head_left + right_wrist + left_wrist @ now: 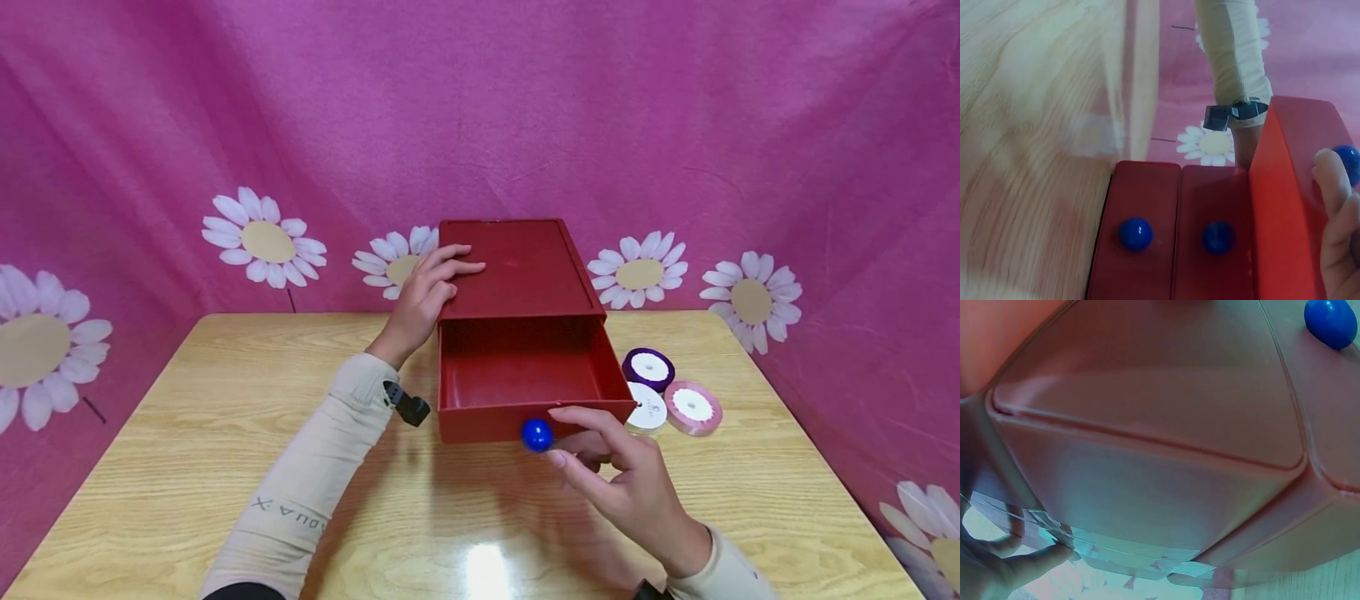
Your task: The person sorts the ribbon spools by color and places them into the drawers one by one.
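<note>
While the left hand (423, 296) rests with extended fingers on the left edge of the red cabinet (517, 267), the right hand (626, 475) has thumb and forefinger at the blue knob (537, 435) of the top drawer (480, 423); whether they grip it cannot be determined. Both hands are well apart. The top drawer stands pulled out above the desk (187, 442); two lower drawers (1147, 197) are closed. To the cabinet's right lie a purple spool (648, 368), a white spool (647, 408) and a pink spool (692, 407).

white spool (649, 408) partly behind drawer (480, 425)
</note>
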